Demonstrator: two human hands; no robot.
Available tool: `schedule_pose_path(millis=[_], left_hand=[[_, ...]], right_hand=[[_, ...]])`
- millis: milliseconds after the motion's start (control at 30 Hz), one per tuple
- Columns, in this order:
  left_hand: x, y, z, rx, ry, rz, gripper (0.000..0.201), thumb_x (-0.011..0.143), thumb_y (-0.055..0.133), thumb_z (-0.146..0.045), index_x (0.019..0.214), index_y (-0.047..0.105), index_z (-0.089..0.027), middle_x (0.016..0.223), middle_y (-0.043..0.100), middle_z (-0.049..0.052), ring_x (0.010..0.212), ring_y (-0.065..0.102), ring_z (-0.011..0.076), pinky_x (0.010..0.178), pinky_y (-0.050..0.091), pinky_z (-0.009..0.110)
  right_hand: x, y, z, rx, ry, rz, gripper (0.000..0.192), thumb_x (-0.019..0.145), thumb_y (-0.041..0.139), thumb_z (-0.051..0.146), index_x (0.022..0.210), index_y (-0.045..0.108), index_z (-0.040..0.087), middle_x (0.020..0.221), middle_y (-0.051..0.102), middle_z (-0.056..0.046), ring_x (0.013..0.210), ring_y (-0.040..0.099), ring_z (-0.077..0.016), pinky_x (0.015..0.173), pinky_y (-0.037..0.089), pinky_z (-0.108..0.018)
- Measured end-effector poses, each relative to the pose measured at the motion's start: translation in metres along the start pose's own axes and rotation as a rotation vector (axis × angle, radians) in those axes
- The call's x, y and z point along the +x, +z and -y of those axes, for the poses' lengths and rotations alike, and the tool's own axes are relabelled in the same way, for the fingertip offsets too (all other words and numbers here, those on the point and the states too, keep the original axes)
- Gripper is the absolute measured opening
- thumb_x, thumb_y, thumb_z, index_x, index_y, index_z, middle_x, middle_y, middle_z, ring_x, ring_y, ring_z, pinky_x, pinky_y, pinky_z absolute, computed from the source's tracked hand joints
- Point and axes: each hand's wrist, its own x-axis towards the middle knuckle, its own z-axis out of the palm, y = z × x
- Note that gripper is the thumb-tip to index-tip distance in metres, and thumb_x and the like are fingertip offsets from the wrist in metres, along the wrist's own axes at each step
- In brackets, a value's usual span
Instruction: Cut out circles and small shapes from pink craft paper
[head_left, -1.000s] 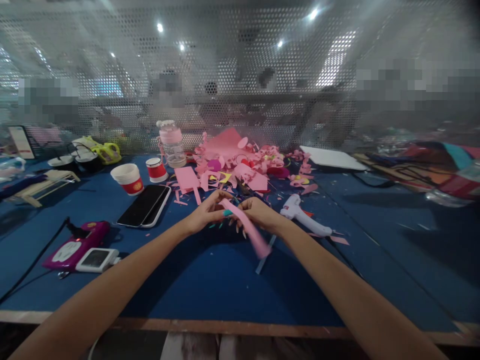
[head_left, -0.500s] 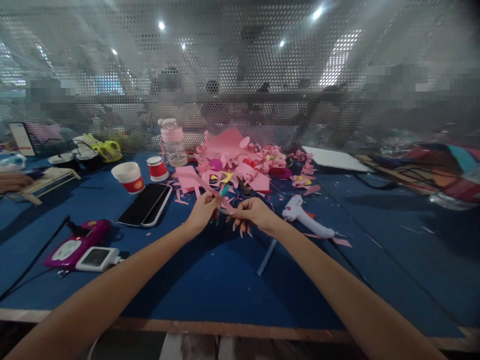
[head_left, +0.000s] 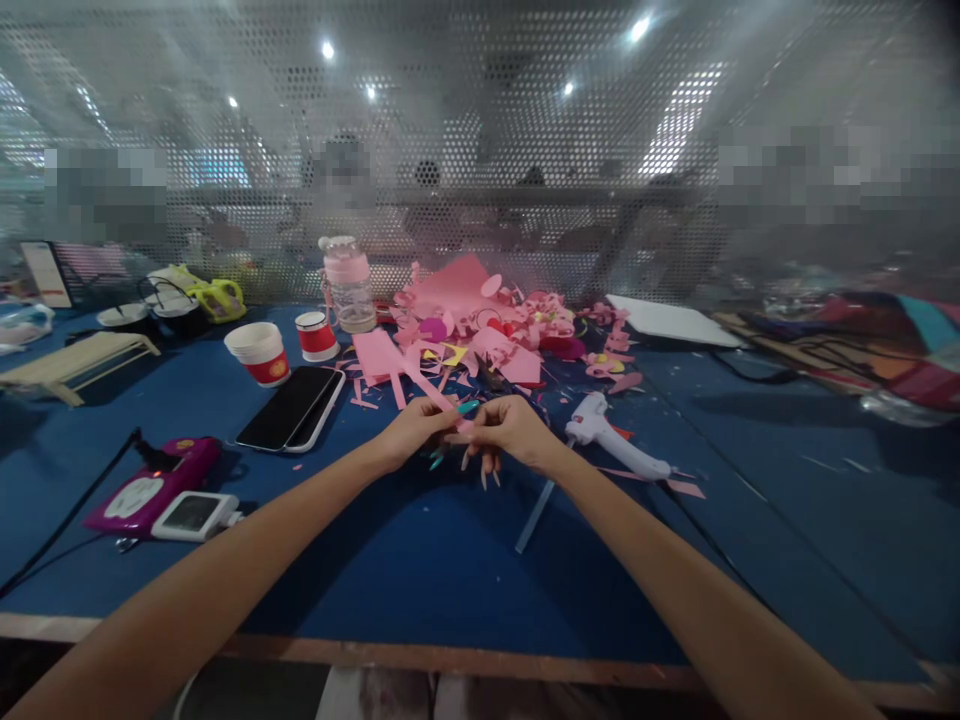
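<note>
Both hands meet above the middle of the blue table, pinching one pink paper strip [head_left: 430, 388]. My left hand [head_left: 420, 425] holds it between thumb and fingers, its long nails painted teal. Close beside it, my right hand [head_left: 510, 428] pinches the strip's near end, the other fingers curled below. The strip's far end slants up and left toward the paper pile. Behind the hands spreads a heap of pink paper pieces [head_left: 457, 290] with cut scraps. Dark scissors [head_left: 491, 375] lie partly among the scraps. A white glue gun [head_left: 611, 440] with a clear glue stick rests right of my right hand.
To the left are a phone [head_left: 289, 410], a paper cup [head_left: 259, 352], a red-and-white roll [head_left: 316, 337] and a purple power strip [head_left: 161, 487]. A clear bottle [head_left: 349, 290] stands behind, before a perforated metal screen [head_left: 480, 130]. A white board [head_left: 671, 322] lies back right.
My hands have drawn closer together on the strip, and my left hand has shifted slightly right. Another person's hand at the far left edge is gone from view.
</note>
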Motion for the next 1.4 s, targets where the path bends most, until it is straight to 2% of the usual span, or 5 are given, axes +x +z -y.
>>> schedule_pose_path(millis=[133, 400, 633, 1033, 1400], left_hand=[[-0.002, 0.003, -0.002, 0.012, 0.044, 0.004, 0.039, 0.062, 0.064, -0.048, 0.062, 0.045, -0.014, 0.043, 0.039, -0.008, 0.034, 0.032, 0.0018, 0.035, 0.021, 0.016], [-0.005, 0.009, -0.006, 0.183, 0.194, -0.014, 0.041, 0.071, 0.053, -0.052, 0.061, 0.042, -0.015, 0.046, 0.035, -0.008, 0.038, 0.028, 0.0019, 0.037, 0.020, 0.017], [-0.006, 0.009, -0.005, 0.324, 0.317, -0.071, 0.036, 0.079, 0.046, -0.046, 0.063, 0.048, -0.013, 0.050, 0.041, -0.005, 0.042, 0.032, 0.0038, 0.040, 0.023, 0.018], [-0.006, 0.008, -0.004, 0.323, 0.275, -0.121, 0.029, 0.078, 0.049, -0.039, 0.062, 0.043, -0.016, 0.042, 0.035, -0.008, 0.035, 0.028, 0.0034, 0.035, 0.020, 0.017], [-0.008, 0.009, -0.007, 0.255, 0.284, -0.113, 0.030, 0.078, 0.049, -0.041, 0.064, 0.044, -0.015, 0.048, 0.036, -0.008, 0.041, 0.029, 0.0038, 0.039, 0.020, 0.018]], right_hand=[[0.001, -0.001, -0.001, 0.067, -0.032, -0.033, 0.032, 0.051, 0.076, 0.032, 0.054, 0.052, 0.012, 0.047, 0.064, -0.001, 0.031, 0.056, -0.0121, 0.026, 0.041, -0.015], [0.001, 0.005, 0.000, 0.139, -0.096, -0.097, 0.034, 0.051, 0.076, 0.034, 0.050, 0.050, 0.014, 0.040, 0.058, 0.002, 0.029, 0.053, -0.0116, 0.027, 0.044, -0.018], [0.002, 0.006, -0.002, 0.168, -0.116, -0.047, 0.048, 0.058, 0.060, 0.063, 0.061, 0.054, 0.015, 0.045, 0.059, 0.001, 0.034, 0.057, -0.0133, 0.031, 0.046, -0.021], [-0.003, 0.013, -0.001, -0.002, -0.123, -0.097, 0.039, 0.064, 0.063, 0.051, 0.061, 0.050, 0.015, 0.045, 0.058, 0.003, 0.032, 0.053, -0.0095, 0.031, 0.044, -0.018], [-0.001, 0.015, -0.002, 0.053, -0.121, -0.078, 0.037, 0.062, 0.067, 0.047, 0.059, 0.050, 0.015, 0.044, 0.058, 0.003, 0.029, 0.051, -0.0084, 0.029, 0.042, -0.017]])
